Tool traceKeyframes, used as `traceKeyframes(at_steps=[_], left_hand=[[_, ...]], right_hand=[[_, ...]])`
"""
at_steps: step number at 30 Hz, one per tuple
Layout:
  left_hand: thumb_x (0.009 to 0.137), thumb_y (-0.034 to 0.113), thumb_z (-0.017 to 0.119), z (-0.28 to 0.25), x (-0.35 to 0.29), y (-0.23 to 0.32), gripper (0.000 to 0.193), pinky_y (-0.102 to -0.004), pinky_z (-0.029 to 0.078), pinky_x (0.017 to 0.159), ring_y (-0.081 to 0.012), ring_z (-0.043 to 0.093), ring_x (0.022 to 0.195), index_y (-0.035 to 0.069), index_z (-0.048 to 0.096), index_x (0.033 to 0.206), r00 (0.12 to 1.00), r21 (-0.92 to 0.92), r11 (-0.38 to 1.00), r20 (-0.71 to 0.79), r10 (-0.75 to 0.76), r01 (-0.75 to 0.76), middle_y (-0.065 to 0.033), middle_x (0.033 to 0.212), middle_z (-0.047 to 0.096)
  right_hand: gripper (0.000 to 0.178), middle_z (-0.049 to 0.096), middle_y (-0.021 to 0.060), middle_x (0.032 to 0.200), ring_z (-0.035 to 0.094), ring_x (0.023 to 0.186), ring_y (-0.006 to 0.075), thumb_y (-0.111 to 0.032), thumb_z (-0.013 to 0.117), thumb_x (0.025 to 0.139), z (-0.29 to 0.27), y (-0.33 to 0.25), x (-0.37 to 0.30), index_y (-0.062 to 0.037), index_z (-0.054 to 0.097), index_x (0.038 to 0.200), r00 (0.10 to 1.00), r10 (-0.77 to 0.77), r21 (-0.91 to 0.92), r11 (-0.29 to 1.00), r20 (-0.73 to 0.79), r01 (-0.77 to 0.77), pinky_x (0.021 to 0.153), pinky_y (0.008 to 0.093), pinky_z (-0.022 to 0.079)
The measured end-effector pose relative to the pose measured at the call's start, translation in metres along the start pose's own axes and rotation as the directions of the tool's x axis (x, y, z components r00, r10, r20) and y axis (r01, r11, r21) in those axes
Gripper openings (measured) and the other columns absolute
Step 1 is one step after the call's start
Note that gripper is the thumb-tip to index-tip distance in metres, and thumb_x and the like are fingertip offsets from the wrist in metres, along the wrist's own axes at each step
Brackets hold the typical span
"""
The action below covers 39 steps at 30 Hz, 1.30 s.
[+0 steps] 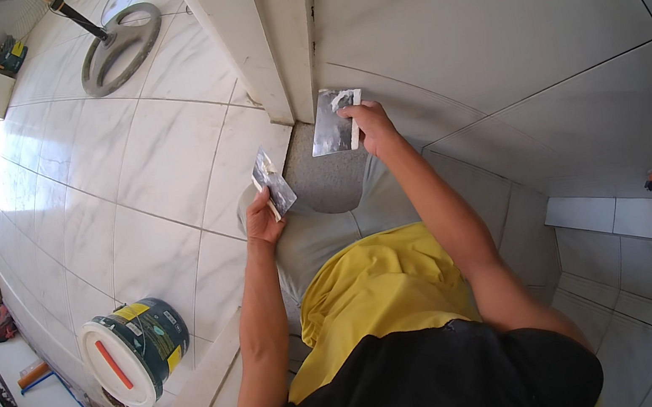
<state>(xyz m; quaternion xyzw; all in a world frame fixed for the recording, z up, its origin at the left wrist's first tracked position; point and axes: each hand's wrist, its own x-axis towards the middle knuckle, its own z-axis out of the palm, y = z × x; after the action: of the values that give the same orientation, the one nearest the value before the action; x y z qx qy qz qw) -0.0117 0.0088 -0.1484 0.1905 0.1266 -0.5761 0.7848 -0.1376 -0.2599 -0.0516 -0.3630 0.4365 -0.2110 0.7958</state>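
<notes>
The right hand (369, 124) has its fingers wrapped on the handle of a wide putty knife (330, 122), whose blade lies against the wall by the door frame (266, 42). The left hand (263, 220) is clamped on a smaller knife (273, 180), tilted, its handle mostly hidden. A bucket (135, 351) stands lower left; the blades' grey smears are hard to read.

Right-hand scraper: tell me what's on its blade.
Grey-white paste is smeared over the scraper in the right hand, thicker near the top edge. The blade's far side, facing the wall, is hidden.
</notes>
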Motion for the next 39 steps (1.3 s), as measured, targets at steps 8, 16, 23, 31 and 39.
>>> traceKeyframes(at_steps=[8, 16, 23, 31, 39], left_hand=[[0.093, 0.015, 0.048, -0.001, 0.003, -0.002, 0.021, -0.0367, 0.057, 0.076, -0.0222, 0.066, 0.093, 0.006, 0.057, 0.11, 0.999, 0.003, 1.0, 0.028, -0.022, 0.022, -0.01, 0.103, 0.066], [0.094, 0.014, 0.047, -0.001, 0.0, 0.001, 0.021, -0.0378, 0.056, 0.08, -0.0233, 0.065, 0.094, 0.005, 0.057, 0.11, 0.999, -0.044, 0.999, 0.051, -0.018, 0.021, -0.0103, 0.104, 0.065], [0.094, 0.013, 0.047, 0.006, 0.0, -0.002, 0.02, -0.0376, 0.056, 0.08, -0.0229, 0.065, 0.095, 0.005, 0.056, 0.11, 0.999, -0.034, 0.999, 0.032, 0.008, -0.007, -0.01, 0.104, 0.065], [0.094, 0.014, 0.048, 0.0, -0.001, 0.0, 0.02, -0.0367, 0.057, 0.078, -0.0229, 0.065, 0.094, 0.004, 0.056, 0.11, 0.999, -0.039, 0.999, 0.042, -0.004, 0.006, -0.0101, 0.104, 0.065], [0.093, 0.014, 0.049, 0.005, 0.0, -0.002, 0.021, -0.0368, 0.056, 0.079, -0.0229, 0.065, 0.093, 0.005, 0.056, 0.11, 1.0, -0.032, 0.999, 0.011, 0.023, -0.022, -0.0102, 0.103, 0.065]], right_hand=[[0.015, 0.056, 0.004, 0.075, 0.057, 0.067, 0.0174, -0.006, 0.064, 0.07, 0.003, 0.013, 0.027, -0.0013, 0.059, 0.083, 0.996, 0.059, -0.116, 0.991, -0.071, -0.067, 0.056, 0.0357, 0.049], [0.015, 0.058, 0.0043, 0.077, 0.058, 0.07, 0.0174, -0.007, 0.064, 0.07, 0.02, 0.002, 0.016, -0.0037, 0.06, 0.084, 0.997, 0.035, -0.095, 0.995, -0.066, -0.041, 0.06, 0.0356, 0.05], [0.016, 0.059, 0.0033, 0.075, 0.059, 0.068, 0.0168, -0.008, 0.065, 0.07, 0.025, -0.011, 0.009, -0.0035, 0.06, 0.085, 0.999, -0.028, -0.062, 0.998, -0.026, 0.026, 0.061, 0.0335, 0.05], [0.016, 0.058, 0.0035, 0.075, 0.059, 0.065, 0.0163, -0.007, 0.066, 0.07, 0.034, -0.027, -0.006, -0.0025, 0.059, 0.083, 0.998, -0.059, -0.043, 0.997, -0.004, 0.059, 0.057, 0.0308, 0.051], [0.015, 0.057, 0.0022, 0.074, 0.058, 0.064, 0.015, -0.006, 0.066, 0.07, 0.04, -0.043, -0.018, -0.0033, 0.059, 0.083, 0.995, -0.094, -0.009, 0.996, 0.024, 0.094, 0.056, 0.0302, 0.051]])
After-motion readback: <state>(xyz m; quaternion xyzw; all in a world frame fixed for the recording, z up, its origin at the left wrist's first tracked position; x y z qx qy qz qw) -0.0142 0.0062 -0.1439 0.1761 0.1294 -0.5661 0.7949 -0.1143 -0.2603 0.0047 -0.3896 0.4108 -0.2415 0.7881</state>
